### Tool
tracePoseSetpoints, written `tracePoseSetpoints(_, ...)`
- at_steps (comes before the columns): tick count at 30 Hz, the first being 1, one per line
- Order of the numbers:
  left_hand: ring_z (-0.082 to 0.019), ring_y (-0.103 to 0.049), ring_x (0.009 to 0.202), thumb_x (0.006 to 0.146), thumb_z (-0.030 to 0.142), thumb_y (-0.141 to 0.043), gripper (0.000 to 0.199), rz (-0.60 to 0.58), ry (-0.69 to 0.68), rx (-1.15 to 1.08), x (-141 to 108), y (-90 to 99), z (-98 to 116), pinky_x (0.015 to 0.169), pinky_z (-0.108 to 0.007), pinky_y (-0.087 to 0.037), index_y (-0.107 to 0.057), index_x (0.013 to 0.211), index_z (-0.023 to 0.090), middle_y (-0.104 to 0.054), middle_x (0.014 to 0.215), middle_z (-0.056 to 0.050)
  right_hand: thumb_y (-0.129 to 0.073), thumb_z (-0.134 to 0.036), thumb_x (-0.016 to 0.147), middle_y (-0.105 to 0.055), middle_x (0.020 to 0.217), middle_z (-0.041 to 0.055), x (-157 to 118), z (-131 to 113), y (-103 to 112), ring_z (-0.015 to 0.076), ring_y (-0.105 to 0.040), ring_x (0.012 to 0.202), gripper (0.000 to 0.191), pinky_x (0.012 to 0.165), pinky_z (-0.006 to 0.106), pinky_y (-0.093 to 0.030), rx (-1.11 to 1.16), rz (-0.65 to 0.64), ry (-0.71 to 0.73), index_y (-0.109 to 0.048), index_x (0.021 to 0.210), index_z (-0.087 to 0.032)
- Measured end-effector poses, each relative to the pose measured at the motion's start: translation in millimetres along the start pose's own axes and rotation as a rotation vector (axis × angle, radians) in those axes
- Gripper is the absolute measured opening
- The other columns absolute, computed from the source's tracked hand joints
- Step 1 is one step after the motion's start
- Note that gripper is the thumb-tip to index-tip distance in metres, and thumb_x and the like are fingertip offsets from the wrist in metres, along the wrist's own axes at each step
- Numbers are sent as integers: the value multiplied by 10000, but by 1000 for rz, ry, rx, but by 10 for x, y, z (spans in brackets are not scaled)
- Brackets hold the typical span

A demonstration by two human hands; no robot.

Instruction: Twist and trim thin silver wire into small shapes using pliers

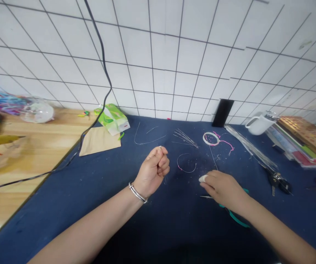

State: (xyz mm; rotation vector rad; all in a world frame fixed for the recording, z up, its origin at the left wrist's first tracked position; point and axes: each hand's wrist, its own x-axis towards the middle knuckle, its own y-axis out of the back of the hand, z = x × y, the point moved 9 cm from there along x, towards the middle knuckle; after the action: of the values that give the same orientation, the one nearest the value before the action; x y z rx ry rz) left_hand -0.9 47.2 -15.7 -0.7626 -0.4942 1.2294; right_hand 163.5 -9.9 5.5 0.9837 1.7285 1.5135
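Note:
My left hand (154,167) is raised over the dark blue cloth, closed in a pinch. A tiny shiny piece (160,147) shows at the tip of its thumb and finger, too small to name. My right hand (224,189) is palm down, fingers bent, thumb a little apart from the white-wrapped fingertip (202,178); nothing shows between them. Beneath it lie pliers with teal handles (239,220), partly hidden by the hand. Between the hands, a curved wire (187,171) with several small pink beads rests on the cloth.
Behind are loose thin wires (187,137) and a white ring (204,138) with pink beads and cord. To the right lie a wire bundle (251,146), keys (280,183), a white mug (259,124) and books (306,135). Left are a beige cloth (100,141), green packet (111,117) and black cable (103,55).

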Motion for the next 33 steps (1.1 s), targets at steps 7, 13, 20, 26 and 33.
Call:
tracePoseSetpoints(7,-52,-227,445,871,310,-457,137,27,-26,-37,-5,-14,-17,416,-180,-202,-491,828,184,-270,559,55,-467,-310,858,-583,759,10,505,-376,-53,126,-521,726,174,654,237,-371,384,-12,12,-589,857,-185)
tracePoseSetpoints(13,-52,-237,447,861,333,-470,144,55,-10,-21,-58,-31,-82,417,-175,-210,-490,839,192,-269,555,58,-490,-345,835,-581,683,-4,635,-642,-370,102,-505,611,217,551,208,-318,462,-107,16,-577,740,-170)
tracePoseSetpoints(20,-46,-212,440,850,348,-482,158,77,10,25,-37,45,-106,396,-172,-167,-493,848,191,-259,563,61,-355,-455,884,-580,648,-24,731,-459,-302,87,-506,594,400,552,196,-308,208,-187,145,-551,662,-186)
tracePoseSetpoints(26,-40,-190,436,840,365,-491,178,90,53,32,27,154,-247,389,-169,-149,-493,844,187,-255,572,64,-470,-371,843,-604,940,120,1184,686,-179,233,-528,916,252,726,295,-362,-190,-92,-230,-557,929,-152)
tracePoseSetpoints(33,-40,-179,430,830,393,-492,206,84,137,25,56,226,-450,385,-166,-137,-485,832,188,-258,569,68,-505,-263,839,-592,996,143,1592,932,-366,243,-510,990,226,821,327,-387,-295,-90,-284,-517,1022,-130)
